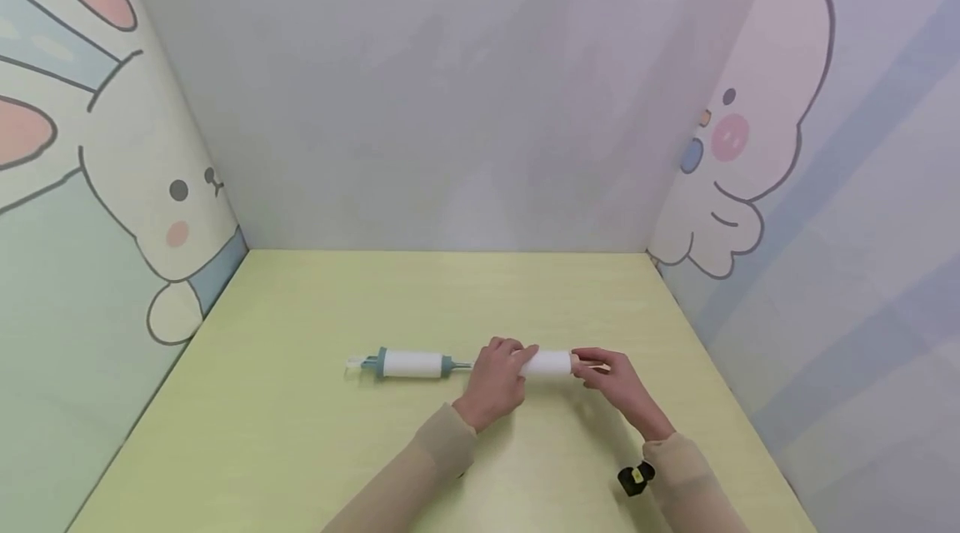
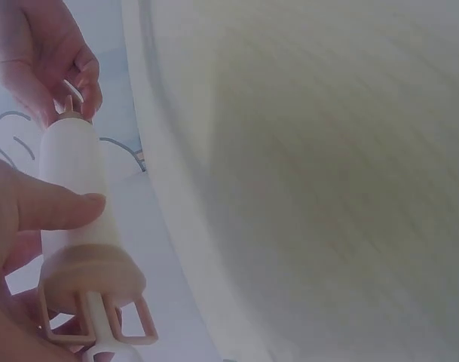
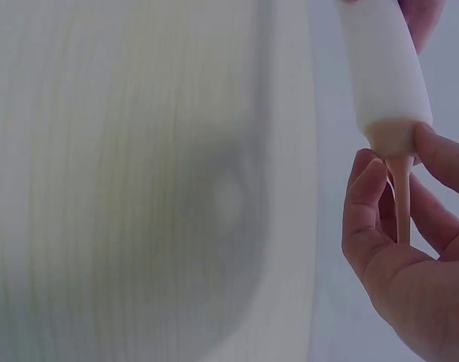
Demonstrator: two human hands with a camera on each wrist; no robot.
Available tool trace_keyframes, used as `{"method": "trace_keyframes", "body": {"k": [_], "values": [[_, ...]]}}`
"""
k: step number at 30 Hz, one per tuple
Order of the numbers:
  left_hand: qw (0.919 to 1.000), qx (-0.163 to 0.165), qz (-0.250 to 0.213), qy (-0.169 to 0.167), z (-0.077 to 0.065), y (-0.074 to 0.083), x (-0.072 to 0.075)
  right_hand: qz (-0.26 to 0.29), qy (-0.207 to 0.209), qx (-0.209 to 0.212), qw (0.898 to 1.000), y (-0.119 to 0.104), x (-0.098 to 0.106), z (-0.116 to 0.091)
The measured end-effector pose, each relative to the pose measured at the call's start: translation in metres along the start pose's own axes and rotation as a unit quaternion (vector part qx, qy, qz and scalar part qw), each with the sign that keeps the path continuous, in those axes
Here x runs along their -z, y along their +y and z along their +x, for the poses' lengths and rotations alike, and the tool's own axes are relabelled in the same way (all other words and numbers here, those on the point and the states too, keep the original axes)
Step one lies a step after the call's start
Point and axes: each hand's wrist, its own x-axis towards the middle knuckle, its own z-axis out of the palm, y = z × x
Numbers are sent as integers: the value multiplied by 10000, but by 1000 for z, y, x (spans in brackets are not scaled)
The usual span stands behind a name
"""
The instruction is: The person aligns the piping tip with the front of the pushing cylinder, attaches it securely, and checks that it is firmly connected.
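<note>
My left hand (image 1: 493,381) grips the body of a white cylinder with beige ends (image 1: 547,362). In the left wrist view its thumb lies along the white cylinder (image 2: 74,162), above a wide beige end (image 2: 93,275) that has square side loops and a white stem. At the other end, my right hand (image 1: 611,383) pinches the tapered beige cap (image 3: 395,137), its fingers around the slim beige stem (image 3: 402,196). Left of my hands on the table lies a similar white cylinder with teal ends (image 1: 412,364), its slim part pointing toward my left hand.
The pale yellow table (image 1: 300,450) meets a plain grey wall (image 1: 420,100) behind. Side panels carry a cartoon rabbit (image 1: 142,150) on the left and another cartoon animal (image 1: 750,150) on the right. A small black device (image 1: 636,479) is at my right wrist.
</note>
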Motion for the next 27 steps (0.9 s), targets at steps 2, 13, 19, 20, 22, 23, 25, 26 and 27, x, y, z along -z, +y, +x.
{"method": "trace_keyframes", "body": {"k": [2, 13, 19, 20, 22, 23, 25, 26, 27], "values": [[10000, 3, 8, -49, 3, 2, -2, -43, 102, -13, 9999, 9, 3, 4], [9987, 150, -290, -384, 9, 7, -16, 27, 102, -103, 9999, 5, 8, 1], [9974, 276, -352, -571, 10, 4, -24, 41, 210, -61, 9998, 26, 3, 10], [9970, 300, -352, -621, 10, 4, -25, 28, 264, -94, 9996, 30, 3, 12], [9959, 348, -339, -760, 11, 2, -27, -56, 367, -173, 9992, 34, 1, 14], [9954, 363, -331, -827, 11, 2, -28, -76, 402, -235, 9989, 36, 0, 15], [9940, 401, -306, -974, 12, 1, -29, -187, 448, -321, 9983, 38, 0, 16], [9934, 416, -321, -1022, 12, 1, -30, -235, 477, -373, 9979, 38, 0, 16], [9929, 419, -338, -1062, 13, 1, -31, -304, 498, -401, 9975, 38, 0, 16]]}}
